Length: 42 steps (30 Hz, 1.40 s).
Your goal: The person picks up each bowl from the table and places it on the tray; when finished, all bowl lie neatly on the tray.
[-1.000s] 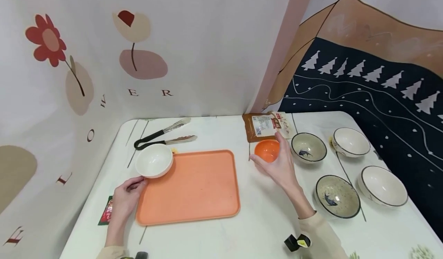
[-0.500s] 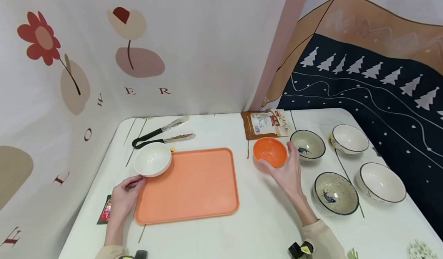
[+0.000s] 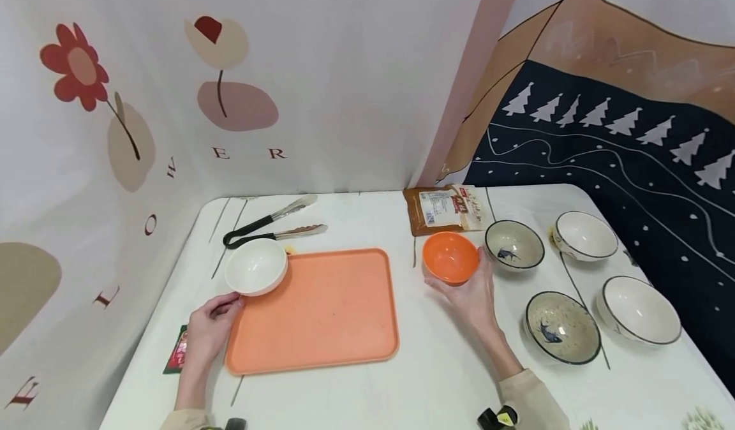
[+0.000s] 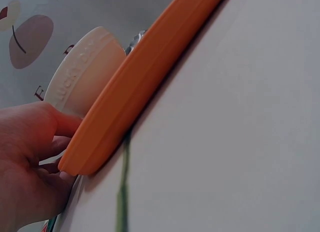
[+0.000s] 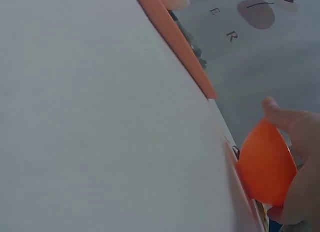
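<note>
A white bowl [image 3: 256, 266] sits on the back left corner of the orange tray [image 3: 321, 318]. My left hand [image 3: 211, 328] grips the tray's left edge just in front of that bowl; the left wrist view shows the fingers [image 4: 65, 124] at the rim, with raised lettering on the bowl's side. My right hand [image 3: 473, 289] holds a small bright orange bowl [image 3: 450, 256] from its near side, thumb to the left and fingers to the right. In the right wrist view the orange bowl [image 5: 267, 164] appears between thumb and fingers.
Black-handled tongs [image 3: 270, 222] lie behind the tray. A brown food packet [image 3: 445, 210] lies behind the orange bowl. To the right stand two grey-green bowls [image 3: 561, 328] and two white bowls with dark rims [image 3: 638, 310]. A small red-green packet [image 3: 177, 351] lies left.
My right hand has come down from over the small orange bowl to its near side and closed around it. The left hand, tray and white bowl have stayed put.
</note>
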Each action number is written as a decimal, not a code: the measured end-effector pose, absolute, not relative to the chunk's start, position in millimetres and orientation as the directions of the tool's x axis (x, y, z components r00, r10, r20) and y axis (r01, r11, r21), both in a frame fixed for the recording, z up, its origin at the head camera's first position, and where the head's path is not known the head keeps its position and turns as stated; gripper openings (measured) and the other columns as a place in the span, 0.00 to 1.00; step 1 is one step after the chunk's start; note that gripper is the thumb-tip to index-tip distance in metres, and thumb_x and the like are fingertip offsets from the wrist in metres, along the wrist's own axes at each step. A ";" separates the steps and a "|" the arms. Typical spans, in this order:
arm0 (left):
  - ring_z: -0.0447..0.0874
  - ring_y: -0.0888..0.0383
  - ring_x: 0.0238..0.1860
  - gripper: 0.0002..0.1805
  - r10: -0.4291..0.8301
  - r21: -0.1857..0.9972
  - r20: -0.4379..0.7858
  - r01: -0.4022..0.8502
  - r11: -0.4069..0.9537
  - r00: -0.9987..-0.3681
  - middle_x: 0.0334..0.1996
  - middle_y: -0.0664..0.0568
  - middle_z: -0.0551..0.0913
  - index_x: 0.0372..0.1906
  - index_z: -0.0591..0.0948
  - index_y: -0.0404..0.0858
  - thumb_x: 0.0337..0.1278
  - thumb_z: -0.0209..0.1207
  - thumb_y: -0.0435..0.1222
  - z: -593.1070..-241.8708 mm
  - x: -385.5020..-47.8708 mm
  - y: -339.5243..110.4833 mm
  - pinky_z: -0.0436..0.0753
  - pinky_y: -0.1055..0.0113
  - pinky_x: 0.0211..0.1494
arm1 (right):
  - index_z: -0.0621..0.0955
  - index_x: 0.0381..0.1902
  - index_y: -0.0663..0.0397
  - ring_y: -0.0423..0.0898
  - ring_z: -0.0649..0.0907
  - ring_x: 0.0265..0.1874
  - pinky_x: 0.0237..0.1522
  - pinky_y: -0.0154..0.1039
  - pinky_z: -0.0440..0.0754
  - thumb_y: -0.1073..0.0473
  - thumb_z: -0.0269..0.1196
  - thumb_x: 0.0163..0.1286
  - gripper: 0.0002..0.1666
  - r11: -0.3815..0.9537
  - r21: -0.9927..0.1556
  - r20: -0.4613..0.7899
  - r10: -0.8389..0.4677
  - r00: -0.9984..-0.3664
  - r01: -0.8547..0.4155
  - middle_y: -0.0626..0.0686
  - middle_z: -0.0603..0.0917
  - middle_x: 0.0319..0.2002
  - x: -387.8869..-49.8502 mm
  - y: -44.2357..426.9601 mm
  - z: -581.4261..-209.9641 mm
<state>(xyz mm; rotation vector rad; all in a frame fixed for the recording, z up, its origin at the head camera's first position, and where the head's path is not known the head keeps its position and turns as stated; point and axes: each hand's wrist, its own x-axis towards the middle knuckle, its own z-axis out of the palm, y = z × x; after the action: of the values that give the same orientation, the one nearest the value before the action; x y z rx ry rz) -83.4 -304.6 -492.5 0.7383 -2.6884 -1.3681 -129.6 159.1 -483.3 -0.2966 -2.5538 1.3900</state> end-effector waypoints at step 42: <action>0.77 0.77 0.34 0.20 -0.433 0.798 -0.186 -0.393 0.456 -0.882 0.34 0.70 0.84 0.56 0.84 0.35 0.66 0.63 0.43 -494.7 -85.2 -308.3 0.77 0.81 0.37 | 0.60 0.76 0.52 0.51 0.78 0.60 0.58 0.56 0.80 0.44 0.82 0.44 0.66 0.383 -0.884 0.201 -0.210 -0.957 -0.270 0.53 0.73 0.65 -117.9 42.6 -455.2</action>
<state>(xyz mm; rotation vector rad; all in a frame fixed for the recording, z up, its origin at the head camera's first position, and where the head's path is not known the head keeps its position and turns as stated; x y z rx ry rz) -85.2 -308.3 -494.7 0.7501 -2.6430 -1.4307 -117.9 42.6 -455.2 0.4453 -2.5653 1.6559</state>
